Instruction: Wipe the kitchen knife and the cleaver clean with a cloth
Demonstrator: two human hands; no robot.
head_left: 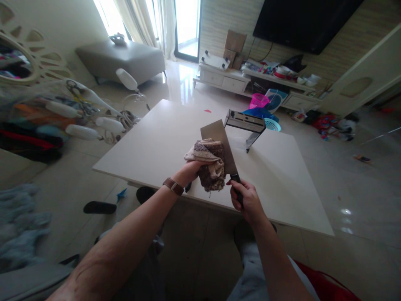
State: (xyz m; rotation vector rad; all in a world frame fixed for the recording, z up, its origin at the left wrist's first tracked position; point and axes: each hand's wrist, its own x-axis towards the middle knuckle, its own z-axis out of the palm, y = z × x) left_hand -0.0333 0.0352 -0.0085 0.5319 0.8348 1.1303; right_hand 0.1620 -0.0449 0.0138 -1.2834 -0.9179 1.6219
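Observation:
A cleaver (216,129) with a broad metal blade is tilted above the white table, its black handle wrapped by the fingers of my right hand (247,197). My left hand (191,170) grips a folded brown and beige cloth (213,173), which lies against the left side of the blade and covers part of it. The cloth hides most of my left fingers. Behind the blade, toward the far right edge of the table, stands a knife block (246,121) with a slotted top and a clear lower part.
The white table (150,142) spans the middle, with a small red scrap (207,111) near its far edge. Beyond it are a pink basket (259,101), a light-blue basket (272,124) and a low TV cabinet (222,78). White lamp arms (109,124) stand at left.

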